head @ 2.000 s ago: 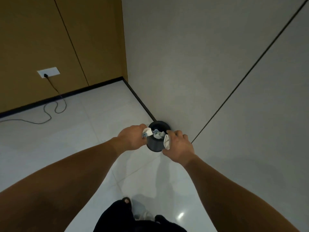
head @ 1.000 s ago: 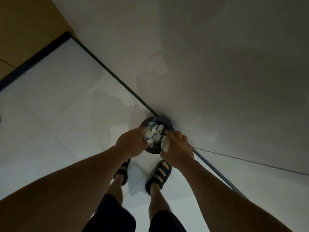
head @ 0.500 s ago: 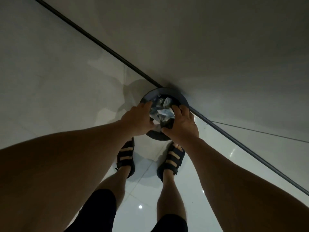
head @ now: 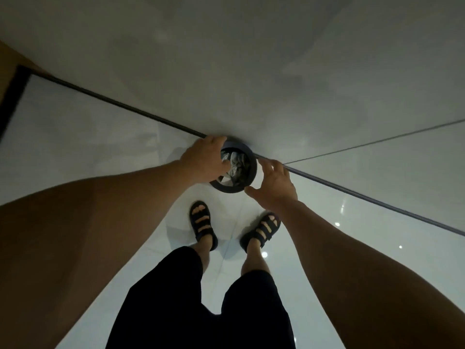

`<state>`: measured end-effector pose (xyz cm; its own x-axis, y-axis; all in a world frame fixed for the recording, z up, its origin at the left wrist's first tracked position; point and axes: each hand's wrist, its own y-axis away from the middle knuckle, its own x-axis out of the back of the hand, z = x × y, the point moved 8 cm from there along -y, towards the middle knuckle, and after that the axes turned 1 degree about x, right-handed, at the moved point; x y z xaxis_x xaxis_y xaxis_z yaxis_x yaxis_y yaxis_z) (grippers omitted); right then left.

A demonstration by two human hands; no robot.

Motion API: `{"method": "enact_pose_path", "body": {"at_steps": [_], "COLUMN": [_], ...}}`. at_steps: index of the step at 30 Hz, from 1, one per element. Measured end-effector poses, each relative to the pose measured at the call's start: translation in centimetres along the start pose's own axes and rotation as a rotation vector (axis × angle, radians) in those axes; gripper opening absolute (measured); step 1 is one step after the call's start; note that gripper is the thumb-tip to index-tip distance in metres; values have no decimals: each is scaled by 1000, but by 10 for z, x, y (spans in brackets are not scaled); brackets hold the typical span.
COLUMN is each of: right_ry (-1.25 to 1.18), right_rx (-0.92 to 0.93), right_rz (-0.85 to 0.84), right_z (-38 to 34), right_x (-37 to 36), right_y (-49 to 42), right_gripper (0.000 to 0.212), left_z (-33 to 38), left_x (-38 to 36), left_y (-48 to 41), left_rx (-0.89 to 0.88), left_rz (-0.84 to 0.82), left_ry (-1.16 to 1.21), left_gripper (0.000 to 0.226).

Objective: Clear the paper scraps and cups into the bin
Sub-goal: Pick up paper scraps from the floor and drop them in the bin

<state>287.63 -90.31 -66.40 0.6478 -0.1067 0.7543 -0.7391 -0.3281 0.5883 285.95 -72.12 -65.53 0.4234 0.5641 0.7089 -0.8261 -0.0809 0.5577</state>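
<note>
Round dark grey plastic bin [head: 226, 189], and inside it crumpled paper scraps [head: 236, 159] in white and pale grey. At its 6 o'clock, black strapped sandals [head: 202, 222] and plain black shorts [head: 163, 298]. Glossy white tiled floor [head: 75, 134] with thin grey joints and bright glints at 3 o'clock. Plain pale grey wall [head: 226, 59] at 12 o'clock, edged by a black skirting strip [head: 113, 103]. Tan panel [head: 6, 69] at 10 o'clock.

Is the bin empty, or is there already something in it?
Not empty: crumpled paper scraps show inside the bin, filling much of its mouth. How deep the pile goes cannot be told.
</note>
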Motion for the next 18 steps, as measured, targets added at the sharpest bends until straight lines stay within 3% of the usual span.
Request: {"method": "enact_pose_path", "body": {"at_steps": [9, 18], "right_ry": [-94, -244], "right_rx": [-197, -463], "right_rz": [193, 406], "right_z": [70, 227], "right_x": [86, 92], "right_y": [159, 362], "right_gripper": [84, 83], "left_z": [179, 388], "left_x": [29, -73], "left_y": [88, 205], "left_rx": [-294, -617], "left_rz": [-100, -151], "left_ry": [-280, -580], "left_gripper": [74, 75]}}
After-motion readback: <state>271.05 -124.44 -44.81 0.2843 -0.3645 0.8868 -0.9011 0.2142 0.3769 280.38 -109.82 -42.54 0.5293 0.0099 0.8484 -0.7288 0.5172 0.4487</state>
